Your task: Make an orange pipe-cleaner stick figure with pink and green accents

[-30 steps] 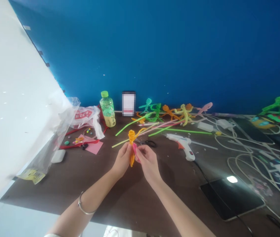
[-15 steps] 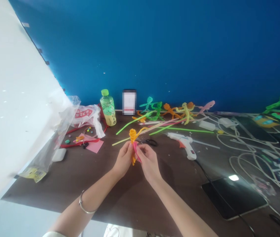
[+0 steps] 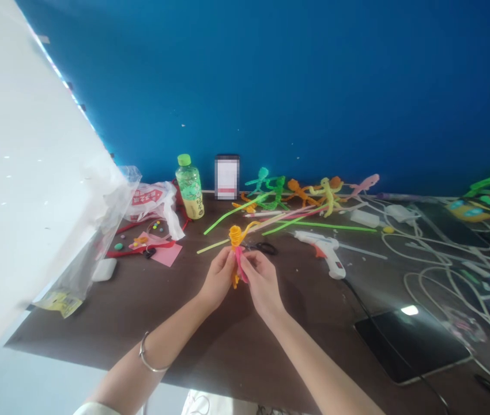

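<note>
An orange pipe-cleaner figure with a coiled head stands upright between my hands, one orange strand sticking out to the right. My left hand is closed, pinching the figure's body from the left. In the pinch of my right hand is a pink pipe cleaner, pressed against the right side of the orange body. Fingers cover much of the body, and the orange ends show below. Just behind my right hand lie dark-handled scissors.
Several finished pipe-cleaner figures line the wall, with loose green pipe cleaners before them. A glue gun, a tablet and white cables lie rightward. Leftward are a bottle, a plastic bag and pink paper.
The figure has shifted very slightly right in the view. The pink pipe cleaner now lies more upright along the orange body. Both hands keep their pinch.
</note>
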The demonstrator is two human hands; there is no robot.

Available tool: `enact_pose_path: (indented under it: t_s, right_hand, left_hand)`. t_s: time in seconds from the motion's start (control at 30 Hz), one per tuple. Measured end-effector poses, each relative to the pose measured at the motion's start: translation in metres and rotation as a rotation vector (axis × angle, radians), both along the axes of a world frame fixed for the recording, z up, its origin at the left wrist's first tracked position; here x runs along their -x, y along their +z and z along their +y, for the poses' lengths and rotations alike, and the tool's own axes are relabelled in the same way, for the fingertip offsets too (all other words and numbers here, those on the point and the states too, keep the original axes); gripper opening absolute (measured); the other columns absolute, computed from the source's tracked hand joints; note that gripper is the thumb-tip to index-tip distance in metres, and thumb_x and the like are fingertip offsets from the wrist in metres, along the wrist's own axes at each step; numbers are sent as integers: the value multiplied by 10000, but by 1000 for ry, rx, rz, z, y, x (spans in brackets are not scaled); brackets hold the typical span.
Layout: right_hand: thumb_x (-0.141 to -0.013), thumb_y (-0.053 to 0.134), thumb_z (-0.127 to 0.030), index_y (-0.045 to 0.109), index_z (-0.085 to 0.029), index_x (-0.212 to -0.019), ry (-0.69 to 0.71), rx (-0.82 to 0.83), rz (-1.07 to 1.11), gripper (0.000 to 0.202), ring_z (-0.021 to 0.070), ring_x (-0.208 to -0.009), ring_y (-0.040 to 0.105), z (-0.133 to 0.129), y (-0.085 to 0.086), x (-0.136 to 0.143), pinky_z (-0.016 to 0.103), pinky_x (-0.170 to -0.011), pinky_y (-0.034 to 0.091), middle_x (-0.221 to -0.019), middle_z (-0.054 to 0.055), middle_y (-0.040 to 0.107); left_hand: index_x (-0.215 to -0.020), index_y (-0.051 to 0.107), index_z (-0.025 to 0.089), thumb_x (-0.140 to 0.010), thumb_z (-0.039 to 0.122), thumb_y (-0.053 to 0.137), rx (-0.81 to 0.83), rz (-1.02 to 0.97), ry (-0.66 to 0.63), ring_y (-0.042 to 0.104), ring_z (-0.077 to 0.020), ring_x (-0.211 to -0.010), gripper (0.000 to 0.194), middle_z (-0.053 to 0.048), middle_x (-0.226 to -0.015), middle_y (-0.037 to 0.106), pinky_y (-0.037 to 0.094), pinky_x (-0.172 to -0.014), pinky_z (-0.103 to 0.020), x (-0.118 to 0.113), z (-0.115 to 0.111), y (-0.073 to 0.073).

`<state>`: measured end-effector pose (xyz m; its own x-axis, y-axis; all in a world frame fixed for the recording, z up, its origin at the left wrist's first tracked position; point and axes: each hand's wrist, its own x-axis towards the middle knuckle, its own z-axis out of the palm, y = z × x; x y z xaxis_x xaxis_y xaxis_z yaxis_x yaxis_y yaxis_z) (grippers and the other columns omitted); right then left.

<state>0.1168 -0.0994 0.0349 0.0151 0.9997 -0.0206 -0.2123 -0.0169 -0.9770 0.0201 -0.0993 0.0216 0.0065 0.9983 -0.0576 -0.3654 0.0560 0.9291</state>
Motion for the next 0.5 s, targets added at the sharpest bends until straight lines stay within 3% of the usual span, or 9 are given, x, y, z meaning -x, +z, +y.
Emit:
enact_pose_path:
  t_s: [0.5]
  right_hand:
    - [-676,658,-370,566,-163,-651,-40,-4,-22,227,75,-427,438,0,5,-3,210,-415,356,-519,-31,531]
  left_hand:
    - [-990,617,150,-749,453,548,-48,55,-16,544,-133,-719,393,-30,-745,599,435,-667,-248,2,1,-1]
